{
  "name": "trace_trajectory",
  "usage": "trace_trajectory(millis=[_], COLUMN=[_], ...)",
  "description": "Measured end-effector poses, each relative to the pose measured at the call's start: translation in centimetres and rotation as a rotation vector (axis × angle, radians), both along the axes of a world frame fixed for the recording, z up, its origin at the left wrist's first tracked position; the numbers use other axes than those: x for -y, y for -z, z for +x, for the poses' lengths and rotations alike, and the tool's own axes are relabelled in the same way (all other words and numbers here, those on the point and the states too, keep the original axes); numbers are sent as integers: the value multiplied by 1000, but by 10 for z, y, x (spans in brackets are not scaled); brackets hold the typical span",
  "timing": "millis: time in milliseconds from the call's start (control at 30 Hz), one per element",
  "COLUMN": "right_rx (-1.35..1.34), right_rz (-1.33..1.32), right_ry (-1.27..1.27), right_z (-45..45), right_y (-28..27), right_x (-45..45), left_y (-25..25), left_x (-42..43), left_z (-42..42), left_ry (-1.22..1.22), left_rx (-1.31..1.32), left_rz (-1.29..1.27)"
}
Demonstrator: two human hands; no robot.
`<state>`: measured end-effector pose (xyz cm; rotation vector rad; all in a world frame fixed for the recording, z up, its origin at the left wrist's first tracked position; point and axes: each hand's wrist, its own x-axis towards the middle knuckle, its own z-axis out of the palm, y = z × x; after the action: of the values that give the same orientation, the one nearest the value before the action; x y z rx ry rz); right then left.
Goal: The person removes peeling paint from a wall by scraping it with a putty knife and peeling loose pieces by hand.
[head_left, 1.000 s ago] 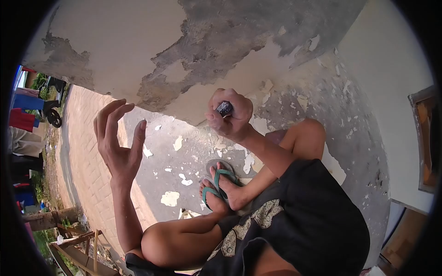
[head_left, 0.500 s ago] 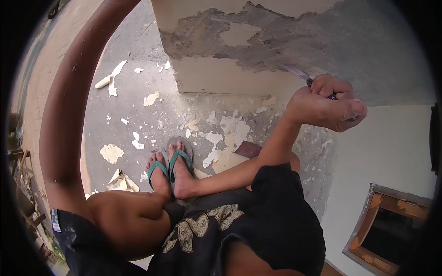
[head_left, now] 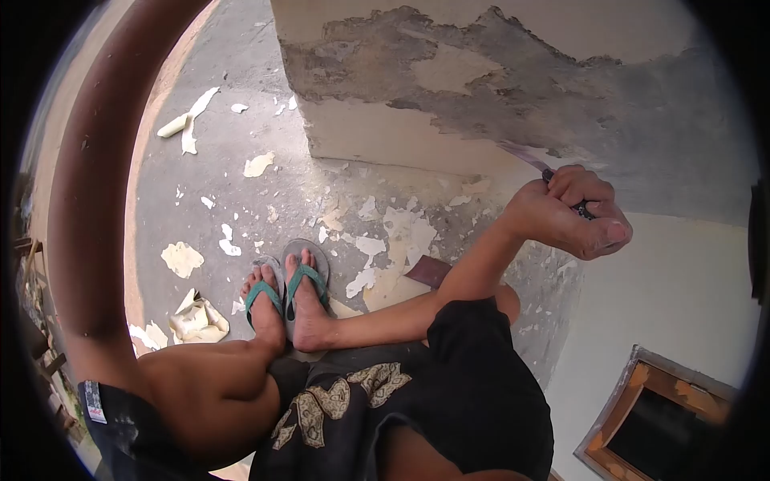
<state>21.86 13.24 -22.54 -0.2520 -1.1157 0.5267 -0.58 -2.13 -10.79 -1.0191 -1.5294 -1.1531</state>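
My right hand (head_left: 579, 212) is closed around the dark handle of a scraper (head_left: 529, 158). Its thin blade points up and left, with the tip at the lower edge of a grey patch on the wall (head_left: 377, 132), where paint has come away. Cream paint still covers the wall above and below this rough patch. My left arm (head_left: 92, 184) reaches up past the top edge of the view, so the left hand is out of sight.
Paint flakes (head_left: 259, 165) and a crumpled peeled sheet (head_left: 198, 318) litter the grey floor. My feet in green-strapped flip-flops (head_left: 305, 280) stand among them. A dark red flat piece (head_left: 427, 271) lies near my leg. A wooden-framed window (head_left: 634, 401) is at lower right.
The view has shifted slightly, so the wall sits a little lower and the floor further left. My right hand still grips the scraper, its tip still at the patch's lower edge.
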Motion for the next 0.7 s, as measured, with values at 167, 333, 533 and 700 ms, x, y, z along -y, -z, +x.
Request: trace_trajectory(millis=[167,333,533,700], right_rx=[134,-66,-27,-29], right_rz=[89,24,95,84], right_ry=[116,-118,-140,-145], right_z=[-12,17,28,29], right_y=[3,-9,-20,-15], right_x=[-7,1,-16,-25], left_y=[0,-1,1,3], left_x=[-4,-5,-6,-10], left_z=[0,-1,-10,-12], left_ry=[2,-4,-6,-12], left_rx=[-22,-56,-87,-104], left_rz=[-10,-27,-29,-35])
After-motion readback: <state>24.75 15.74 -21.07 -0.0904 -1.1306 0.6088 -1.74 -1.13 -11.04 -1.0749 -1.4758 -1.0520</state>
